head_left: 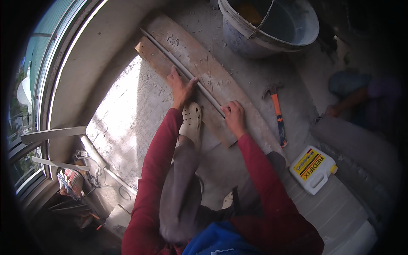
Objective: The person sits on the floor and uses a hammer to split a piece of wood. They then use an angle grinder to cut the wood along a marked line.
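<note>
A long, thin grey bar (pixel 168 55) lies lengthwise along a dusty wooden board (pixel 216 76), beside a narrower brown plank (pixel 154 57). My left hand (pixel 182 86) is at the bar's middle, its thumb across the bar and its fingers along the near-left side. At the bar's near end, my right hand (pixel 235 117) grips it between thumb and fingers. My shoe (pixel 192 121), a light clog with holes, rests at the narrower plank, just below my left hand.
A large bucket (pixel 242 36) stands at the far right. A claw hammer (pixel 278 112) and a white-yellow jug (pixel 312 170) lie to the right. Another person's arm (pixel 350 102) is beyond. Grey strips (pixel 55 134) and a pale pole (pixel 106 165) are left, near the window.
</note>
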### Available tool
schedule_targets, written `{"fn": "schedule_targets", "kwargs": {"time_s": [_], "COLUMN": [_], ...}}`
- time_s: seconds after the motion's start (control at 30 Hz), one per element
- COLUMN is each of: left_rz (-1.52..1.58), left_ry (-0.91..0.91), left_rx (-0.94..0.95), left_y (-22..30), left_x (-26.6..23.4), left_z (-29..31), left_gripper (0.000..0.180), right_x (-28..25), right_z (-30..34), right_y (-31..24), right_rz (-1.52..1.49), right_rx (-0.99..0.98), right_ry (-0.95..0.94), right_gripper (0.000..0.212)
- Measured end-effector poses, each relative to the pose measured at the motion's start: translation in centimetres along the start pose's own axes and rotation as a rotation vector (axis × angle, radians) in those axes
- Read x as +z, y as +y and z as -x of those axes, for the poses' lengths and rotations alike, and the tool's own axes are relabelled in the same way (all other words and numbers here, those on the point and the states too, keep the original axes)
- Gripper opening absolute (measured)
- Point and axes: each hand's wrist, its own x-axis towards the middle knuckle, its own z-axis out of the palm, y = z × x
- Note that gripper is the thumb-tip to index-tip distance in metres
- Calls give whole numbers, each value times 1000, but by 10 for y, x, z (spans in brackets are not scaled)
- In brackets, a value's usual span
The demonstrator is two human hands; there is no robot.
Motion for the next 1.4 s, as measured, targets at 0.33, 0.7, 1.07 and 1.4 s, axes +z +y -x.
{"fn": "schedule_targets", "kwargs": {"time_s": [0.33,0.7,1.07,1.4], "left_rz": [326,-101,-170,48], "left_ry": [-8,-158,-44,-173], "left_rx": [-62,-31,93,-801], "left_y": [-15,61,86,-75], "left_x": [-39,-113,-149,-191], "left_z": [29,224,276,609], "left_gripper": [99,33,18,18], "right_x": [-101,-172,-114,-37], "right_z": [29,83,107,49], "right_y": [43,163,92,15], "right_rz": [138,577,252,234], "right_rx": [96,447,-166,-59], "right_ry": [229,46,86,-146], "right_gripper": [26,42,38,42]}}
